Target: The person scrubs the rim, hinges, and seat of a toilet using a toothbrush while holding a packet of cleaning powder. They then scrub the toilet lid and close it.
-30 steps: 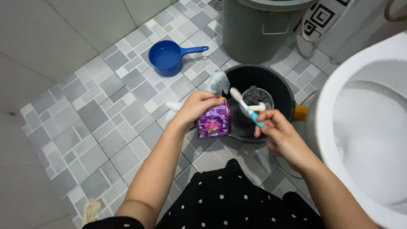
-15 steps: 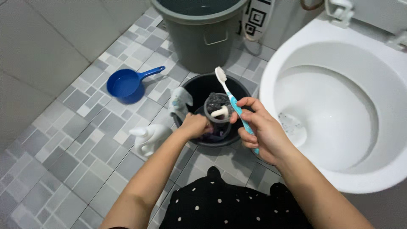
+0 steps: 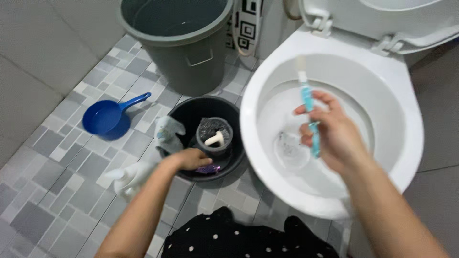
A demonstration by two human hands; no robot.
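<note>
holding a toothbrush over the toilet bowl

gripping the toothbrush [image 3: 307,102] at mid-handle, the right hand [image 3: 330,131] has its fingers [image 3: 313,110] curled round the blue-and-white shaft, bristle head pointing up and away, tail end sticking out below the palm. it looks light, thin and stiff, hard plastic that would likely turn slick when wet, so the mid-handle, a thicker stretch that looks rubbery, seems the surest place to take it; held near the tip it would probably wobble, and the neck by the head looks the weakest part. the picture is blurred here, so the bristles cannot be made out.

the toothbrush hangs above the open toilet [image 3: 406,119], over the white bowl, not touching it as far as can be told.

the left hand [image 3: 193,158] reaches down into the black basin [image 3: 184,112] on the floor, closed over or pressing a purple packet [image 3: 210,169]; whether it truly grips it cannot be told. the packet looks soft and crinkly. beside the hand in the basin stands a small grey cup [image 3: 216,149] with a scourer [image 3: 210,128] and a white-handled brush [image 3: 215,139]. a pale cloth [image 3: 167,134] drapes over the basin's rim. near the forearm lies a white bottle [image 3: 129,176]. further off sit a blue dipper [image 3: 106,119] and a grey bucket [image 3: 191,57].
</note>
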